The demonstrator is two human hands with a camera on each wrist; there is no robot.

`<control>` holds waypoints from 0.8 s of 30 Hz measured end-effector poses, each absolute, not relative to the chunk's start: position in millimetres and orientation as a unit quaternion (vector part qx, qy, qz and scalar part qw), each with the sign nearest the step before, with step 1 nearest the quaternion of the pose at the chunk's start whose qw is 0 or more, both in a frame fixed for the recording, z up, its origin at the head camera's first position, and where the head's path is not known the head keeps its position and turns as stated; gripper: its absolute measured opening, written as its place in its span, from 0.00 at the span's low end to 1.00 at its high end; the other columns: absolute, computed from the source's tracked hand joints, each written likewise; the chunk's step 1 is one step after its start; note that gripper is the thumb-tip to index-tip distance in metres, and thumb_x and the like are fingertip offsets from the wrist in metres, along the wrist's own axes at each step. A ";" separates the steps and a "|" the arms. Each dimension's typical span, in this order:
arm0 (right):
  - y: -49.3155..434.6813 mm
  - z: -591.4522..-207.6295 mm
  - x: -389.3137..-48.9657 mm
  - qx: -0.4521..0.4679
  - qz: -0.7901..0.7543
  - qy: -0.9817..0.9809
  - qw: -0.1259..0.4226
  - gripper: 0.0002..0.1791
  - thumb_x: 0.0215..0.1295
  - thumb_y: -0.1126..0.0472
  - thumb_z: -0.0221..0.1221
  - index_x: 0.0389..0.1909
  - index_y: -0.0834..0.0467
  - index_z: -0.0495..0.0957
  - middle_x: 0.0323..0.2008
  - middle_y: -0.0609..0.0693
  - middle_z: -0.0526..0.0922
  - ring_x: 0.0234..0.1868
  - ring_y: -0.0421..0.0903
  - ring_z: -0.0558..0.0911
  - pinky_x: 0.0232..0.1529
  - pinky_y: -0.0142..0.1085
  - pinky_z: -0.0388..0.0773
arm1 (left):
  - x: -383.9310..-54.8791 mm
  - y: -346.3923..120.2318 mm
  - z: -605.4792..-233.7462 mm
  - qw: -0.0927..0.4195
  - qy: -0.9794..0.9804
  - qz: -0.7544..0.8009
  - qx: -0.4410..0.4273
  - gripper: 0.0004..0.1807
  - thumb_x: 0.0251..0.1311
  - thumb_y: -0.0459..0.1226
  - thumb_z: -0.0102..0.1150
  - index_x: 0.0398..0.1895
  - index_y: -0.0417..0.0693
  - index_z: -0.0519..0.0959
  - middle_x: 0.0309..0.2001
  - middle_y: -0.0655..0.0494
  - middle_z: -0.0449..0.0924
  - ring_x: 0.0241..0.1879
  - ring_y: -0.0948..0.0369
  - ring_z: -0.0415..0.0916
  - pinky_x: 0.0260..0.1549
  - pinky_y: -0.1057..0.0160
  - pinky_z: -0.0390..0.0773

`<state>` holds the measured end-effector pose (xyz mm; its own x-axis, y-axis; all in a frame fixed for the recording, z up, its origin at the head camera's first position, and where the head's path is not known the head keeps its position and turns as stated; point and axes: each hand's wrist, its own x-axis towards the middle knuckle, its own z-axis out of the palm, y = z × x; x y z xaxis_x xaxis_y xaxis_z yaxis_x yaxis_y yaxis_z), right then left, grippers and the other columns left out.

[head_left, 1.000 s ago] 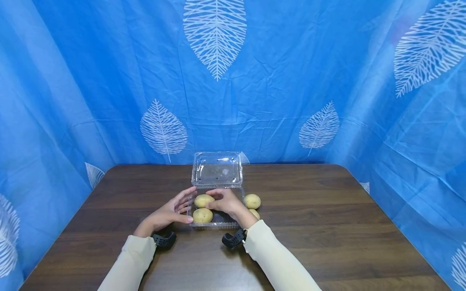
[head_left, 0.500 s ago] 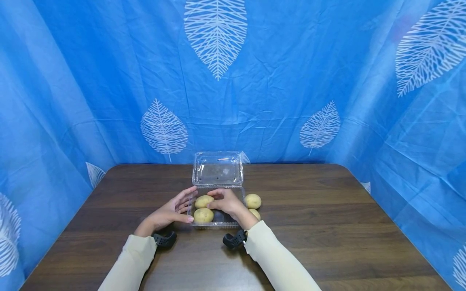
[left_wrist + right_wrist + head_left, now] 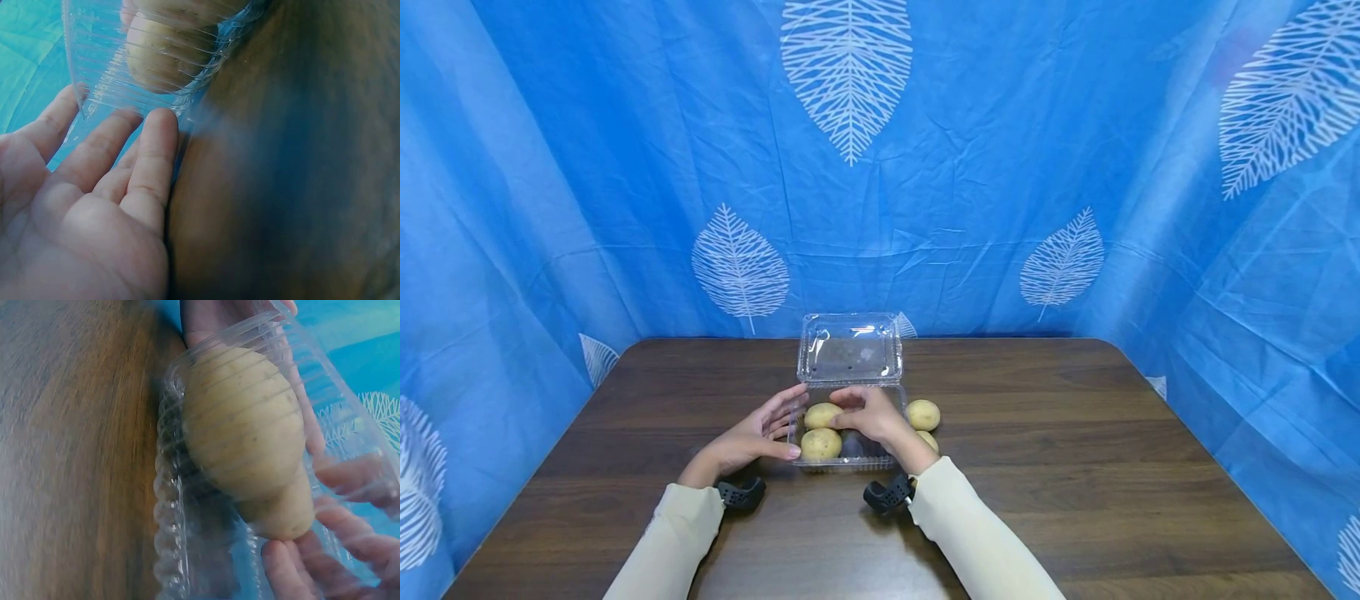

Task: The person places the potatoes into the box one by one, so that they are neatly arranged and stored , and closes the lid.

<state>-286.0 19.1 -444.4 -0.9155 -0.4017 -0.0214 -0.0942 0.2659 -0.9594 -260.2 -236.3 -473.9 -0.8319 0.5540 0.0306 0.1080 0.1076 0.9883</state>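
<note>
A clear plastic clamshell container (image 3: 857,464) stands on the table with its lid (image 3: 850,348) raised at the back. Two potatoes lie in its left half, a near one (image 3: 821,445) and a far one (image 3: 821,416). My right hand (image 3: 868,414) reaches inside, thumb and fingers around the right end of the far potato. In the right wrist view the fingers (image 3: 356,472) look blurred by the container wall. Straight and spread, the fingers of my left hand (image 3: 748,437) touch the container's left side, with the thumb at the near left corner.
Just right of the container lie a potato (image 3: 923,415) and another potato (image 3: 928,439), partly hidden by my right wrist. Dark wooden table (image 3: 1075,467) surrounds everything. A blue curtain (image 3: 955,183) with white leaf prints hangs behind it.
My right hand has shifted very slightly to the right against the far potato, showing a little more of it. The left hand and the container hold still.
</note>
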 end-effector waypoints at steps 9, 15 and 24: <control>30.8 -439.3 -285.5 -0.197 -0.586 0.776 0.127 0.25 0.64 0.73 0.69 0.61 0.75 0.80 0.61 0.68 0.85 0.56 0.56 0.86 0.62 0.43 0.83 | -261.0 -236.1 -474.1 0.176 0.723 0.628 0.228 0.59 0.66 0.36 0.75 0.87 0.33 0.43 0.85 0.27 0.43 0.84 0.30 0.41 0.78 0.36 0.53; 42.2 -431.2 -281.9 -0.219 -0.600 0.754 0.156 0.25 0.68 0.72 0.67 0.64 0.76 0.78 0.62 0.71 0.83 0.56 0.54 0.86 0.60 0.42 0.84 | -262.3 -236.3 -474.7 0.175 0.722 0.628 0.229 0.59 0.65 0.36 0.75 0.87 0.33 0.42 0.85 0.26 0.42 0.83 0.30 0.41 0.78 0.37 0.54; 58.2 -419.8 -275.9 -0.254 -0.606 0.735 0.168 0.26 0.71 0.70 0.66 0.66 0.77 0.75 0.59 0.72 0.83 0.52 0.47 0.86 0.56 0.36 0.84 | -262.9 -236.6 -475.0 0.176 0.725 0.625 0.229 0.59 0.66 0.36 0.75 0.87 0.33 0.42 0.85 0.26 0.42 0.83 0.30 0.42 0.78 0.37 0.54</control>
<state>-275.9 58.2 -419.8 -0.8152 -0.5760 0.0610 -0.1695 0.1365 -0.9760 -262.9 -236.6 -475.0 -0.8333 0.5518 0.0320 0.1125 0.1126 0.9873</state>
